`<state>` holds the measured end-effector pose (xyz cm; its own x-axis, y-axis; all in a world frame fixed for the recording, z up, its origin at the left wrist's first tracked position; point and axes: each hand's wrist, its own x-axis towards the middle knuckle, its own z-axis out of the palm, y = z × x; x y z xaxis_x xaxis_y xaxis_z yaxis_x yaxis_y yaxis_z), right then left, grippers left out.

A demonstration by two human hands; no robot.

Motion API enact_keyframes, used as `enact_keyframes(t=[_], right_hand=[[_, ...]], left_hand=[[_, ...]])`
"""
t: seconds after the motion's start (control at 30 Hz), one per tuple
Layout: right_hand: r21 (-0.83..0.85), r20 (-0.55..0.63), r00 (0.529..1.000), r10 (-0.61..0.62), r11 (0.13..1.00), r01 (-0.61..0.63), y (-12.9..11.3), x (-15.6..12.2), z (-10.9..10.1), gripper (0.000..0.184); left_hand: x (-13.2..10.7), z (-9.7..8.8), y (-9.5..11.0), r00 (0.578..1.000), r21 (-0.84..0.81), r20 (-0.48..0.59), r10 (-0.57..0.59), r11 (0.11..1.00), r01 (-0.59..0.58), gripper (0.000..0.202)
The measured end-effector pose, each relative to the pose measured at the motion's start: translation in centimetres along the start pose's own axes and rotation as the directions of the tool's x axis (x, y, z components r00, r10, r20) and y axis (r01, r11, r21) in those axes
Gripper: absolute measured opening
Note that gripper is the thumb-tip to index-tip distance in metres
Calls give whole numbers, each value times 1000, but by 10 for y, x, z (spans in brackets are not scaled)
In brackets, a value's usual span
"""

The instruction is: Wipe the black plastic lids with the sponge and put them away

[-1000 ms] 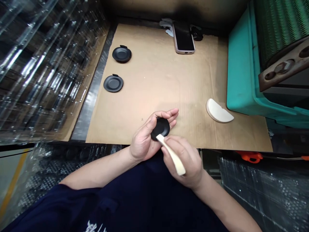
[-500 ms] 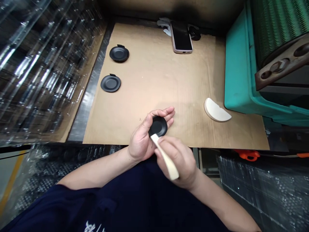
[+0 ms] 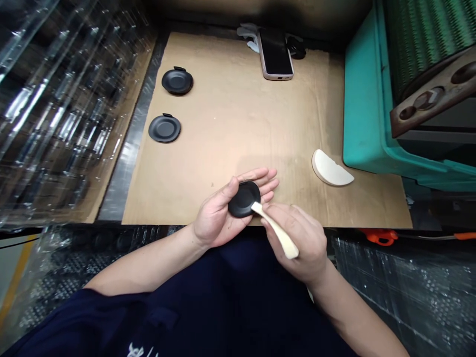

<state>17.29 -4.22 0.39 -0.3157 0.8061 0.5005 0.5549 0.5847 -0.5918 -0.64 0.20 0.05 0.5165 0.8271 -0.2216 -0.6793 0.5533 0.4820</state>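
Note:
On the palm of my left hand [image 3: 219, 218] rests a round black plastic cap [image 3: 243, 199], its thumb against the near left rim and its fingers stretched out beyond. My right hand [image 3: 299, 238] pinches a cream-coloured sponge wedge [image 3: 278, 230], whose tip touches the cap's right edge. Two similar black caps, an upper one [image 3: 177, 81] and a lower one [image 3: 164, 128], lie apart at the left of the cardboard sheet [image 3: 238, 124]. A white half-round sponge piece [image 3: 331, 168] lies to the right of my hands.
A phone [image 3: 275, 54] lies at the back edge beside a crumpled white item [image 3: 249, 35]. On the right stands a teal crate [image 3: 366, 99] next to a green ridged machine part [image 3: 431, 39]. Clear plastic trays [image 3: 67, 99] are stacked at left; an orange handle [image 3: 379, 237] shows below the right edge.
The sponge wedge has moved from the cap's near side round to its right edge with my right hand. My left fingers have spread out further and the cap is more exposed.

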Motion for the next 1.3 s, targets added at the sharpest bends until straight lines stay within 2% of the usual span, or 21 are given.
enact_keyframes(t=[0.13, 0.3, 0.47, 0.67, 0.83, 0.93, 1.0, 1.13, 1.2, 1.27, 1.3], right_hand=[[-54, -114, 992, -51, 998, 46, 11, 8, -3, 52], [8, 47, 999, 13, 1000, -13, 9, 10, -9, 44], [-37, -61, 998, -30, 999, 28, 10, 15, -9, 46], [45, 124, 991, 46, 998, -51, 7, 17, -19, 37], [59, 35, 999, 32, 998, -34, 8, 13, -17, 44], [95, 134, 990, 34, 994, -47, 5, 10, -17, 40], [83, 158, 987, 25, 996, -39, 4, 9, -16, 40], [-28, 58, 998, -1, 1000, 3, 3, 8, -14, 44], [-1, 126, 992, 27, 1000, -27, -1, 7, -17, 42], [95, 222, 973, 65, 992, -88, -7, 4, -24, 38], [144, 226, 970, 86, 982, -120, -9, 2, -28, 36]], left_hand=[[0, -4, 2, 991, 1, 23, -133, 991, 133, 48], [0, -3, 3, 990, -21, 31, -139, 990, 140, 49], [2, -1, 3, 981, 24, -28, -193, 981, 194, 47], [1, -2, 3, 986, 1, 23, -168, 986, 168, 49], [2, -4, 3, 984, 5, 5, -176, 984, 176, 48], [1, -5, 2, 988, 4, 41, -148, 989, 148, 49], [1, -5, 1, 988, 12, 57, -143, 990, 142, 48], [2, -4, 0, 987, 41, 38, -156, 987, 154, 45], [3, -3, 0, 988, 48, 48, -144, 989, 142, 45], [3, -2, 0, 990, 43, 76, -117, 993, 114, 48], [3, -2, 1, 991, 36, 91, -98, 995, 95, 52]])
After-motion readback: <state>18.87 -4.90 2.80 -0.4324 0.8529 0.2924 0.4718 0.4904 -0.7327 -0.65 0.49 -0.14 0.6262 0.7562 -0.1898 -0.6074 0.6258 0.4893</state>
